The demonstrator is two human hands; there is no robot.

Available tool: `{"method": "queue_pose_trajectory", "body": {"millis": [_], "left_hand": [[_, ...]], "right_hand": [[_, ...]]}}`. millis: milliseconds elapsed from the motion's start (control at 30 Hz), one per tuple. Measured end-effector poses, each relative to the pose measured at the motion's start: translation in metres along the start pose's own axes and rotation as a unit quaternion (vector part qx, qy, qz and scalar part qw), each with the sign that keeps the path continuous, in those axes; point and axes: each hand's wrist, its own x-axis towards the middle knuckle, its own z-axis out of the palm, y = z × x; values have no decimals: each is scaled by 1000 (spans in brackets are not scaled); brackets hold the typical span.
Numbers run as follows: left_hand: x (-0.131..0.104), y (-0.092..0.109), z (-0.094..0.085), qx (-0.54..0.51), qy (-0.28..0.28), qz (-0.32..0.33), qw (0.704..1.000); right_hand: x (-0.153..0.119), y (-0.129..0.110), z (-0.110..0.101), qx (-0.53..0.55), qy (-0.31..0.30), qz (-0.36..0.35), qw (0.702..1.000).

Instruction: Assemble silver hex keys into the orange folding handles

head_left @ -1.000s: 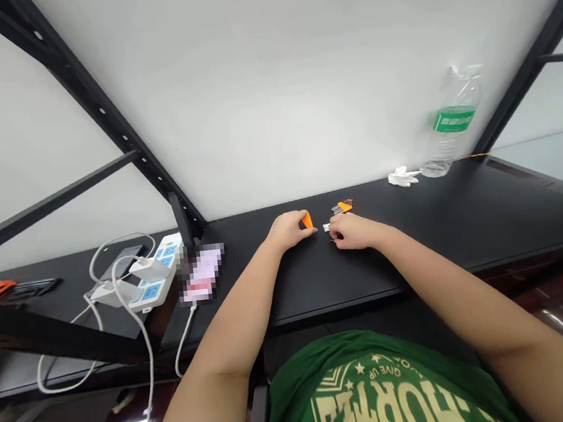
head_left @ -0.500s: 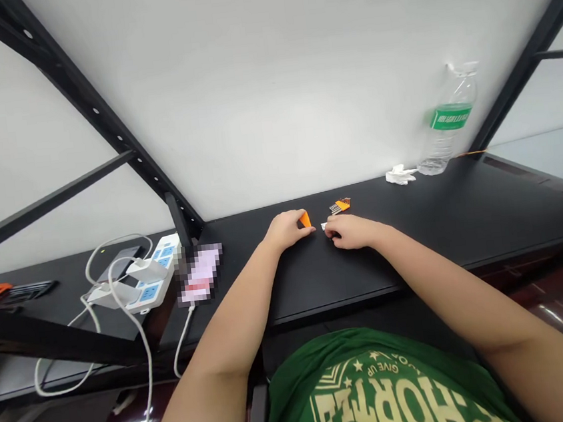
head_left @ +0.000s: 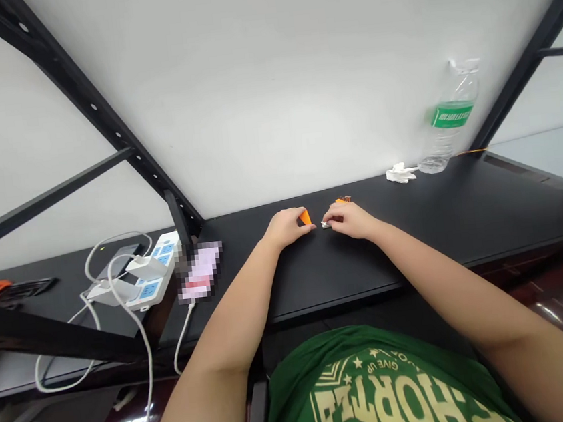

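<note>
Left hand (head_left: 287,227) has its grip on an orange piece (head_left: 305,217), mid worktop (head_left: 438,221). Right hand (head_left: 351,219), just right of it, grip narrow at silver strips (head_left: 326,224), can't tell if holding them; second orange piece (head_left: 343,199) just beyond on the far side. Bottle (head_left: 447,130) far right, phone (head_left: 201,271) left.

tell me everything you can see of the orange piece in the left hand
The orange piece is bright and plain, and looks like plastic. Only a small, slanting, roughly wedge-shaped part shows; the left hand grips it and hides the rest, so its full shape can't be told. It is at the black table, facing the right hand but apart from it. Whether it touches the table is unclear.
</note>
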Motion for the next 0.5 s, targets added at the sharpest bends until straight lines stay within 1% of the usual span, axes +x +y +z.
{"method": "queue_pose_trajectory", "body": {"millis": [33, 100, 333, 500], "left_hand": [[0, 0, 0, -1, -1, -1, 1000], [0, 0, 0, -2, -2, -2, 1000], [1, -1, 0, -3, -3, -1, 1000], [0, 0, 0, -2, -6, 2, 1000]], "right_hand": [[0, 2, -1, 16, 11, 4, 1000], [0, 5, -2, 30, 8, 15, 999], [-4, 12, -13, -8, -67, 8, 998], [-5, 13, -18, -52, -91, 18, 994]]}}
